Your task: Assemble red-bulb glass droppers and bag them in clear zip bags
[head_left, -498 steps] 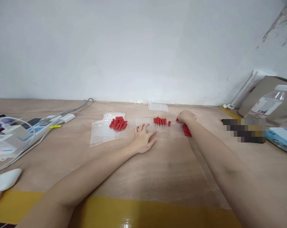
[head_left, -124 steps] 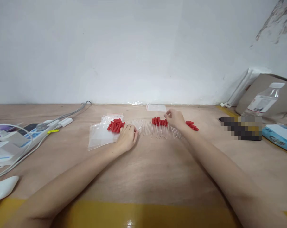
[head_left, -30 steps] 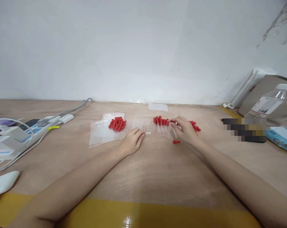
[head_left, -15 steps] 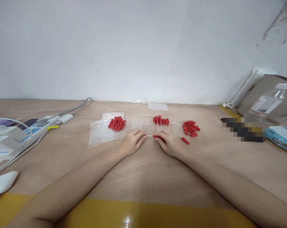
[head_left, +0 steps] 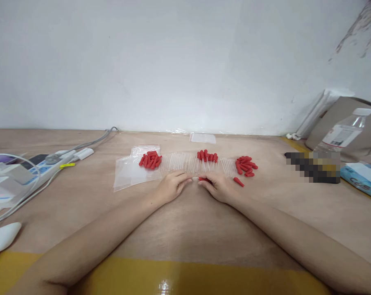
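Observation:
My left hand (head_left: 173,185) is closed on a thin clear dropper tube (head_left: 195,178), held level just above the wood-look surface. My right hand (head_left: 216,186) pinches a red rubber bulb (head_left: 201,178), mostly hidden by the fingers, at the tube's right end. Behind the hands lies a row of loose clear tubes (head_left: 181,162). Several tubes in that row carry red bulbs (head_left: 207,155) at their far ends. Loose red bulbs form a left pile (head_left: 150,159) on a plastic bag (head_left: 124,176) and a right pile (head_left: 246,165). One single bulb (head_left: 238,182) rests beside my right hand.
At the left are a power strip (head_left: 46,166) with plugs and cables and a white spoon-shaped object (head_left: 4,237). A water bottle (head_left: 345,133), a blue tissue pack (head_left: 362,182) and a blurred dark object (head_left: 313,168) stand or lie at the right. A wall rises behind.
My left hand has moved slightly right, nearer my right hand, and less of the tube shows between them. The piles stay as they were; the view has shifted a little.

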Motion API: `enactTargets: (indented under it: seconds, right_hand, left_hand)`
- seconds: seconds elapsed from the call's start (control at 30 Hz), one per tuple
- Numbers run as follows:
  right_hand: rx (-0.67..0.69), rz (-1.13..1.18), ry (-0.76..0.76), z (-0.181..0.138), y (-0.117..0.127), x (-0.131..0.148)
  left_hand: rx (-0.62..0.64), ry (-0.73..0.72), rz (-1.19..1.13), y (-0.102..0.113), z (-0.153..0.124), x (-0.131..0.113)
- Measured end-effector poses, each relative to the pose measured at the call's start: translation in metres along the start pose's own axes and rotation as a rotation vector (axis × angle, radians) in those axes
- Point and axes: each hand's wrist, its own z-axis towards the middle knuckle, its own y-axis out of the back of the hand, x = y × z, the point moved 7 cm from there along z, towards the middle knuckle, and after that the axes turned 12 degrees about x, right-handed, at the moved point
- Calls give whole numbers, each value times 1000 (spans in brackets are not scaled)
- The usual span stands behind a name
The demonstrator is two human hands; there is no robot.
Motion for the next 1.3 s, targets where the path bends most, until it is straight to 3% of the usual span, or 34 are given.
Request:
enactTargets:
  seconds: [0.4, 0.7, 0.9, 1.13, 1.3]
  right_hand:
    - [32, -24, 54, -3, 1, 7]
    - [81, -352, 69, 1, -7, 8]
    - [52, -185, 120, 1, 1, -1]
    - [4, -94, 97, -3, 3, -8]
    - [69, -104, 124, -2, -4, 0]
  left_hand:
    - [5, -76, 50, -3, -1, -7]
    - [83, -79, 247, -10, 1, -16]
    - [-14, 2, 162, -2, -2, -3]
    - [17, -26, 173, -2, -7, -3]
    - [-31, -106, 190, -1, -8, -11]
